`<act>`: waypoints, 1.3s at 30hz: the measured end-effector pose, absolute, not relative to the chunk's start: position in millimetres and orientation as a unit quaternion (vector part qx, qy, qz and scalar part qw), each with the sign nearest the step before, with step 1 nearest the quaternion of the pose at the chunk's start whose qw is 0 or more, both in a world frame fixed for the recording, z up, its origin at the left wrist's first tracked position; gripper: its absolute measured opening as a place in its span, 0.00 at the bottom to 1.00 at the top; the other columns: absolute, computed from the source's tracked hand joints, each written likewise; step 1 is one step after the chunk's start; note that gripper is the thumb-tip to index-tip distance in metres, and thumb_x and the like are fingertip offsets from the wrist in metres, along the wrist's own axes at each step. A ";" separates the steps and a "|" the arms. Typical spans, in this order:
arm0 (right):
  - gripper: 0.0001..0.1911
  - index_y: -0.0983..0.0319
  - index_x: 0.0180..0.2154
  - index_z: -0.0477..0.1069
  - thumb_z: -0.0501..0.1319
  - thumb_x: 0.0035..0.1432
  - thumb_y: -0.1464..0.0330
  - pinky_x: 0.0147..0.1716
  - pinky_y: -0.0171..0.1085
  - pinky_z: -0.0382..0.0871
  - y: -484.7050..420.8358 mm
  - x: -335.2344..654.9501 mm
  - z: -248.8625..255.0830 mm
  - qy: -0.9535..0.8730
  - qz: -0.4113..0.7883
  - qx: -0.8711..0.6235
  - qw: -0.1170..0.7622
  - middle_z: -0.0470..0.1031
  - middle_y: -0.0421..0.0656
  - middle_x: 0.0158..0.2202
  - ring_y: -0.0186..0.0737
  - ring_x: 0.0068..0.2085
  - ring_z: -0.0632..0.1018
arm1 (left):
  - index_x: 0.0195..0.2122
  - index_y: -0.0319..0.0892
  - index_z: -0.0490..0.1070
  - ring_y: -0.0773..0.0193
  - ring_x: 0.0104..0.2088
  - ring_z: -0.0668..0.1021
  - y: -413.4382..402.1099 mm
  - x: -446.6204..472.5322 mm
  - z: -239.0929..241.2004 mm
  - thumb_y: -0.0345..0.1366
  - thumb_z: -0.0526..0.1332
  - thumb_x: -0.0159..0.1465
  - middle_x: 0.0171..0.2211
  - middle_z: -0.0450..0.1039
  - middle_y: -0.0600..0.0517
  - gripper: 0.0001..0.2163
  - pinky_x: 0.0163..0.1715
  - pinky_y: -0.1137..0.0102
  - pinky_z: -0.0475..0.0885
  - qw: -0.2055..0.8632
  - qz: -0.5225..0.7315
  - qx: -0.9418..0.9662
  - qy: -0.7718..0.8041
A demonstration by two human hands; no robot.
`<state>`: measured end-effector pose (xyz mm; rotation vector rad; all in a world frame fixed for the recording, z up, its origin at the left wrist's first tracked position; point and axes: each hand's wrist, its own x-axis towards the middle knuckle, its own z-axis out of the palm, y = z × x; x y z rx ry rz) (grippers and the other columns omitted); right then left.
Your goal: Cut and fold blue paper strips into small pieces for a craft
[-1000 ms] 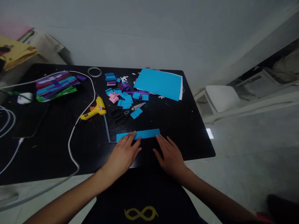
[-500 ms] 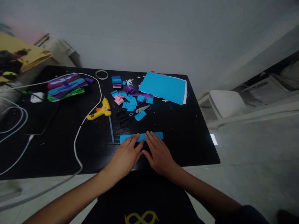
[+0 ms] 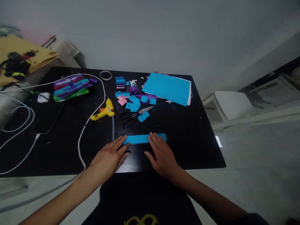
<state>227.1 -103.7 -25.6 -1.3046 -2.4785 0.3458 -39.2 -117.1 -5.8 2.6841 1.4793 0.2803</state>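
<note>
A long blue paper strip [image 3: 140,138] lies flat near the front edge of the black table [image 3: 58,147]. My left hand [image 3: 109,158] rests flat on the table, fingers stretched out, its fingertips touching the strip's left end. My right hand [image 3: 161,155] also lies flat with spread fingers, its fingertips on the strip's right half. Neither hand holds anything.
Behind the strip lie black scissors [image 3: 131,115], a yellow glue gun [image 3: 104,112] with a white cable [image 3: 81,142], small blue, pink and purple paper pieces [image 3: 131,99], a blue sheet [image 3: 168,88], a stack of coloured strips [image 3: 70,87] and a tape ring [image 3: 105,75]. A white chair [image 3: 228,101] stands at the right.
My left hand has slid left along the strip to its left end. My right hand first moved left onto the strip, then stayed. The camera view has shifted slightly.
</note>
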 end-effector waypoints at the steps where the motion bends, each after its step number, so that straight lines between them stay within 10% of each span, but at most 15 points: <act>1: 0.32 0.69 0.70 0.55 0.54 0.71 0.62 0.66 0.56 0.66 -103.9 227.1 -25.9 -0.867 0.120 -0.456 0.159 0.60 0.56 0.70 0.54 0.71 0.62 | 0.55 0.38 0.77 0.46 0.59 0.77 -117.5 -42.0 -5.9 0.42 0.54 0.74 0.61 0.72 0.38 0.18 0.54 0.52 0.78 0.031 0.094 0.871 0.481; 20: 0.35 0.66 0.73 0.46 0.54 0.72 0.61 0.68 0.56 0.61 -104.4 226.8 -29.5 -0.865 0.146 -0.456 0.153 0.56 0.55 0.72 0.53 0.73 0.58 | 0.53 0.40 0.78 0.47 0.58 0.78 -122.5 -57.7 -7.4 0.44 0.52 0.73 0.60 0.75 0.41 0.20 0.55 0.52 0.76 0.058 0.105 0.852 0.510; 30: 0.27 0.69 0.66 0.62 0.55 0.71 0.63 0.66 0.57 0.62 -102.1 211.0 -19.0 -0.842 0.141 -0.486 0.186 0.60 0.60 0.70 0.57 0.71 0.61 | 0.48 0.38 0.78 0.49 0.50 0.81 -112.8 -14.0 -6.6 0.33 0.55 0.72 0.52 0.79 0.40 0.13 0.50 0.53 0.78 0.031 0.190 0.830 0.524; 39: 0.04 0.61 0.36 0.72 0.60 0.66 0.70 0.43 0.46 0.67 -83.1 174.5 -16.0 -0.826 0.152 -0.521 0.153 0.76 0.47 0.39 0.48 0.42 0.74 | 0.48 0.39 0.77 0.50 0.50 0.81 -111.5 9.0 -27.4 0.30 0.56 0.71 0.52 0.79 0.42 0.11 0.51 0.55 0.77 0.045 0.231 0.821 0.520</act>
